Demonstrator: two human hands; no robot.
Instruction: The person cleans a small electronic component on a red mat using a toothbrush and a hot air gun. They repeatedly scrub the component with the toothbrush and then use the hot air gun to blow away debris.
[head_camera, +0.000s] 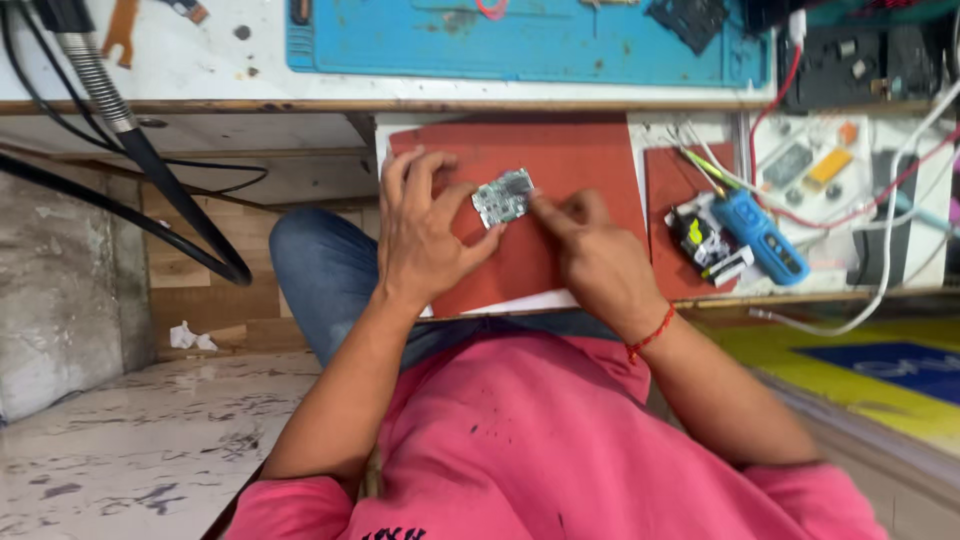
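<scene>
A small green circuit board (502, 197) with metal parts lies on a red mat (580, 160) on a pull-out shelf. My left hand (425, 235) rests on the mat beside the board, its thumb touching the board's lower left edge. My right hand (592, 255) is on the board's right side, with the index finger pressing its right edge and the other fingers curled. A red thread band circles the right wrist. Neither hand lifts the board; it stays flat on the mat.
A blue handheld tool (760, 232) and a small black device (705, 240) lie to the right, among white and red cables (880, 270). A blue work mat (520, 40) covers the bench above. A black flexible hose (150, 160) hangs at left.
</scene>
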